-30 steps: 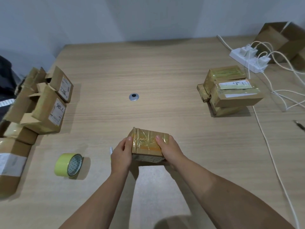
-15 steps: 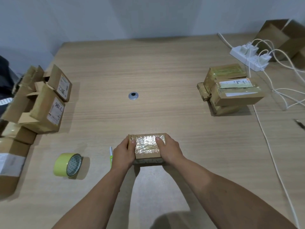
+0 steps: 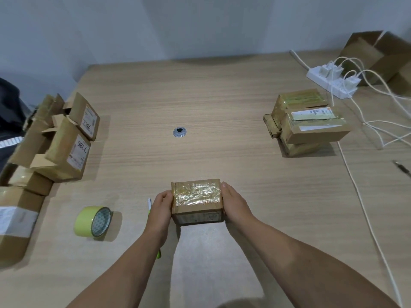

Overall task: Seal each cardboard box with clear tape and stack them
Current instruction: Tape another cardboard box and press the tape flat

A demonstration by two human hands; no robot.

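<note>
The left hand (image 3: pixel 160 206) and right hand (image 3: pixel 236 205) hold the taped box (image 3: pixel 196 197) by its sides, likely to lift it onto the pile (image 3: pixel 311 124).

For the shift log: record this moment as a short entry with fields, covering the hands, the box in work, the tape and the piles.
In work: small box, top covered in tape, near the table's front edge
Hands: left hand grips the box's left side; right hand grips its right side
Tape: tape roll on its edge, left of the box, untouched
Done pile: stack of taped boxes, far right
Waiting pile: open boxes, left edge
Other: power strip with white cables, back right
</note>
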